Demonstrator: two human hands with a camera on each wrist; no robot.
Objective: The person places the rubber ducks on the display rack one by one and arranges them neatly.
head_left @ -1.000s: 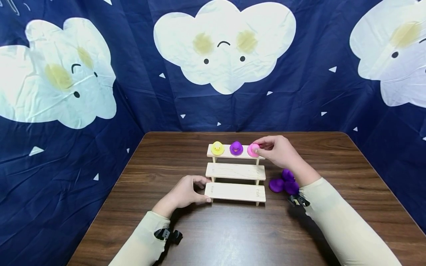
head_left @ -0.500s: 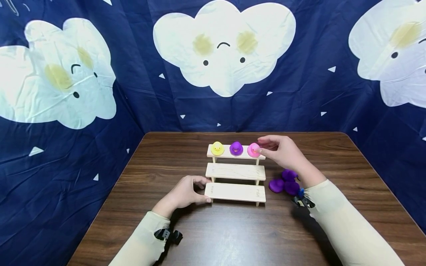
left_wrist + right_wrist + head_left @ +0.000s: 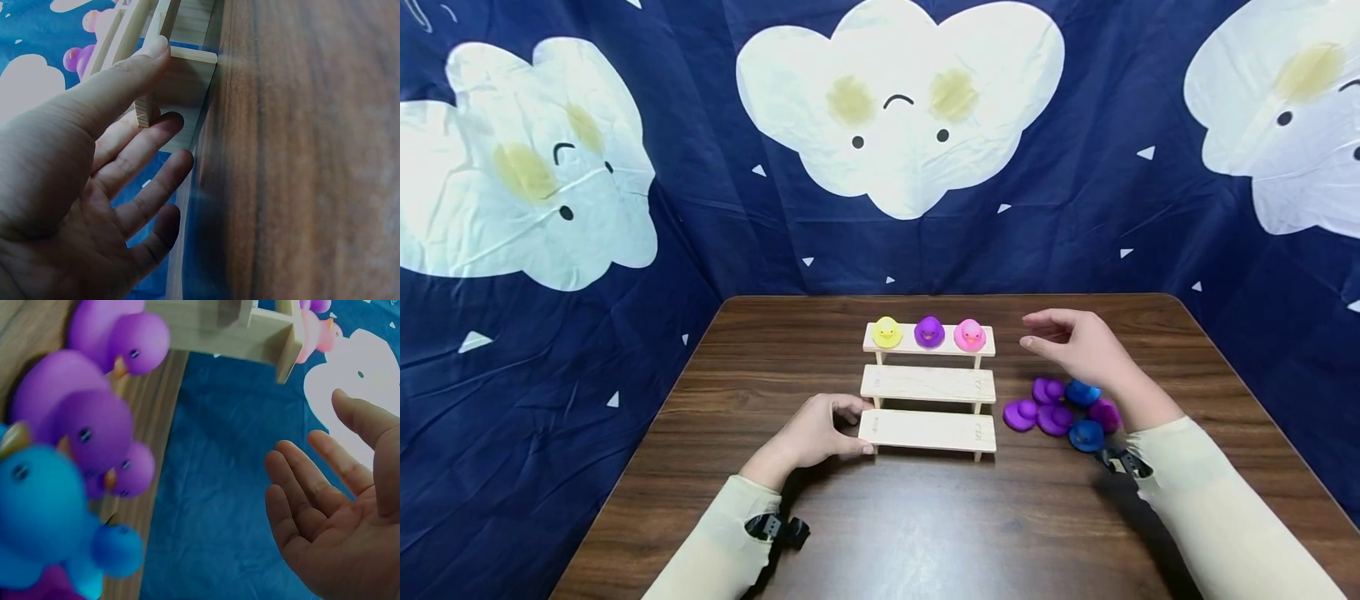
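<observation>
A three-step wooden shelf stand (image 3: 928,383) stands on the table, its top step bearing a yellow rubber duck (image 3: 887,332), a purple rubber duck (image 3: 929,332) and a pink rubber duck (image 3: 970,335) in a row. My left hand (image 3: 811,433) grips the left end of the lowest step; in the left wrist view the thumb lies on the near edge and a finger behind it. To the right of the top step, my right hand (image 3: 1086,346) hovers with nothing in it, apart from the stand. Its fingers are loosely bent in the right wrist view.
Right of the stand lies a cluster of ducks: several purple ones (image 3: 1055,419), a blue duck (image 3: 1086,435) nearest the front, another blue duck (image 3: 1083,392) behind, and a magenta duck (image 3: 1104,414) by the right wrist. A dark blue cloth (image 3: 722,183) surrounds the wooden table (image 3: 715,367).
My right hand has let go of the pink duck and drawn away to the right. More of the duck cluster shows now. My left hand stays on the stand.
</observation>
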